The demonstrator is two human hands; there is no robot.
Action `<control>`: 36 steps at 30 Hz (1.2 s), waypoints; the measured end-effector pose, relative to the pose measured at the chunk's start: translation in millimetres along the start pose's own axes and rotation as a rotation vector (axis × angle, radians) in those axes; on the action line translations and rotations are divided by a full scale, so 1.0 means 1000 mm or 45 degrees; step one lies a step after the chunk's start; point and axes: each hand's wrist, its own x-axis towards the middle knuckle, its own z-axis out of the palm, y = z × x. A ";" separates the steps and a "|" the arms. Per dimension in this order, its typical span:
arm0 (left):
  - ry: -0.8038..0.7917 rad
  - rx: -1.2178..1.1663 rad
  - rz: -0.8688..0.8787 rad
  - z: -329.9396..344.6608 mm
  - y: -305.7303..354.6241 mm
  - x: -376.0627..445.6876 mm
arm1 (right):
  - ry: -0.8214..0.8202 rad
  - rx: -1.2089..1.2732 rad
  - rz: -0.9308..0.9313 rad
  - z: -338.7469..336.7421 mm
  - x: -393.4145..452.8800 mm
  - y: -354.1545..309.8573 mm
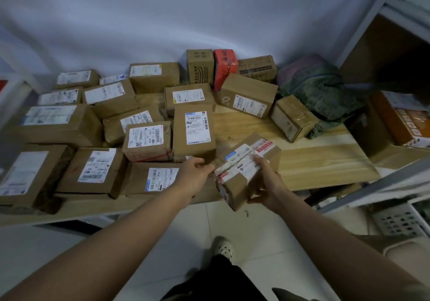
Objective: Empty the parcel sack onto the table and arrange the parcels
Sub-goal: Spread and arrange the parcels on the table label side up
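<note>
A brown cardboard parcel point(239, 184) with white labels and red-and-white tape is tilted in the air over the front edge of the wooden table point(314, 161). My right hand point(267, 184) grips its right side, thumb on top. My left hand point(197, 172) pinches its upper left corner. Several labelled brown parcels lie in rows across the left and middle of the table, among them an upright-facing one point(194, 130). The green woven parcel sack point(318, 91) lies crumpled at the back right of the table.
A red parcel point(224, 67) and more brown boxes stand at the back against the white wall. Metal shelving point(381, 184) with an orange box point(400, 119) stands to the right. A perforated white crate point(395, 221) sits on the tiled floor.
</note>
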 end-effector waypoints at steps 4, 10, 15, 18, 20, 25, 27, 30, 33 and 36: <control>0.041 -0.022 -0.136 -0.014 -0.015 -0.003 | -0.016 -0.109 0.023 0.024 -0.001 0.012; -0.003 -0.128 -0.248 -0.014 -0.026 -0.003 | 0.243 -0.377 -0.269 0.034 0.001 0.009; -0.010 -0.262 -0.207 -0.008 -0.022 -0.001 | 0.163 -0.464 -0.250 0.030 0.005 0.002; 0.069 -0.213 -0.165 -0.012 -0.017 0.005 | 0.078 -0.471 -0.217 0.032 0.000 0.003; 0.096 -0.194 -0.148 -0.016 -0.016 0.010 | 0.058 -0.515 -0.225 0.028 -0.001 0.006; 0.344 -0.184 -0.037 -0.015 -0.014 0.024 | 0.202 -0.564 -0.259 0.013 0.003 0.007; 0.457 -0.163 0.038 -0.010 -0.006 0.024 | 0.248 -0.537 -0.325 0.008 0.010 -0.001; 0.492 -0.106 0.112 -0.007 0.009 0.028 | 0.276 -0.567 -0.443 0.009 0.027 -0.023; 0.468 -0.090 0.172 -0.004 0.033 0.039 | 0.272 -0.750 -0.577 0.015 0.045 -0.046; 0.480 -0.081 0.172 0.009 0.056 0.060 | 0.333 -1.056 -0.744 0.011 0.065 -0.073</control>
